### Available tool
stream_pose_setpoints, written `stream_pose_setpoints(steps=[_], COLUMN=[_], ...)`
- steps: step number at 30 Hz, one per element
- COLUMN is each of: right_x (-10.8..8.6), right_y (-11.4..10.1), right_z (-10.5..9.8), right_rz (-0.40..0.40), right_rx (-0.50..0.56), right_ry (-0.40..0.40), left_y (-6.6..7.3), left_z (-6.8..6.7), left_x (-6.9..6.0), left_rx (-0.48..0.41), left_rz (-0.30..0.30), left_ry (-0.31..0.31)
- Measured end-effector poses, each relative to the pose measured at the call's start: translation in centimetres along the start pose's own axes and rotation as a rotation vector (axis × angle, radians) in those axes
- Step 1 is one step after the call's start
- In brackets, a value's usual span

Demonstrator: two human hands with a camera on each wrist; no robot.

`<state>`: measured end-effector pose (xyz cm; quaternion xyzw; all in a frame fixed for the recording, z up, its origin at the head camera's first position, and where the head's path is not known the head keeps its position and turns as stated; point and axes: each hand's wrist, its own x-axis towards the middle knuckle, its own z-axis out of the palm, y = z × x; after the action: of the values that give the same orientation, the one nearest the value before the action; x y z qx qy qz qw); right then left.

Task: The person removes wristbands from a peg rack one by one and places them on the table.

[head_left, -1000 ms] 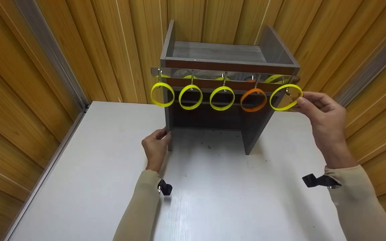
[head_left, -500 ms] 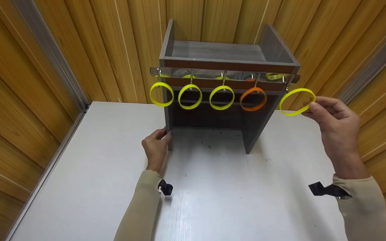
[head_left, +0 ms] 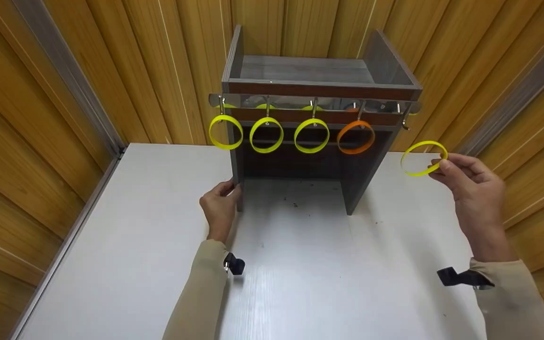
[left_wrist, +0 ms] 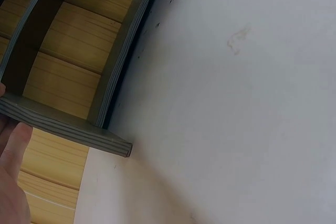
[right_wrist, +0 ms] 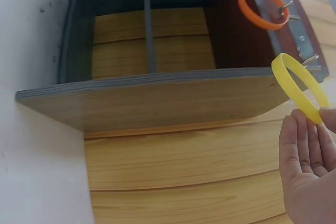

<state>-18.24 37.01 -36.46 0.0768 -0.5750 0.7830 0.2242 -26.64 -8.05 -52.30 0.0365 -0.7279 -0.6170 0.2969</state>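
Observation:
My right hand (head_left: 480,198) pinches a yellow ring (head_left: 410,173) between thumb and fingers, off to the right of the rack and below its rightmost hook (head_left: 404,123), which is bare. In the right wrist view the same yellow ring (right_wrist: 292,88) stands out from the thumb and fingertips. Three yellow rings (head_left: 251,137) and one orange ring (head_left: 340,141) hang from the other hooks of the metal strip (head_left: 291,102). My left hand (head_left: 220,208) grips the lower left side panel (head_left: 236,165) of the grey shelf unit, its fingers (left_wrist: 16,142) at the panel edge in the left wrist view.
The shelf unit's upper compartment (head_left: 300,68) has raised side panels. The unit stands on a white table (head_left: 158,226), with small dark specks near its base. Wood-panelled walls (head_left: 149,71) rise behind and at both sides.
The rightmost yellow ring has come off its hook and moved right and down in my right hand. My left hand stays at the side panel.

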Motion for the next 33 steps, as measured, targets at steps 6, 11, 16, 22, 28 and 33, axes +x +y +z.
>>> stream_pose_setpoints(steps=[6,11,16,22,28,33], right_x=[-0.1,-0.1,-0.3,-0.5,-0.9,-1.1], right_y=[2.2,4.3,6.1,8.0,9.9,11.1], right_z=[-1.6,-2.9,-4.0,-5.1,-5.8,-6.2], right_rz=[0.067,0.126,0.189,0.262,0.331,0.375], right_rx=[-0.01,-0.031,-0.065,-0.123,-0.189,-0.237], right_ry=[0.003,0.0,0.007,0.001,-0.012,-0.014], left_y=[0.1,0.0,-0.1,-0.1,0.0,0.1], left_z=[0.0,0.0,0.0,0.0,0.0,0.0], left_x=[0.0,0.0,0.0,0.0,-0.1,-0.1], left_rx=[0.017,0.031,0.026,0.031,0.024,0.015], left_rz=[0.002,-0.005,0.0,-0.002,-0.012,-0.008], left_ry=[0.004,0.002,0.0,-0.002,-0.006,-0.002])
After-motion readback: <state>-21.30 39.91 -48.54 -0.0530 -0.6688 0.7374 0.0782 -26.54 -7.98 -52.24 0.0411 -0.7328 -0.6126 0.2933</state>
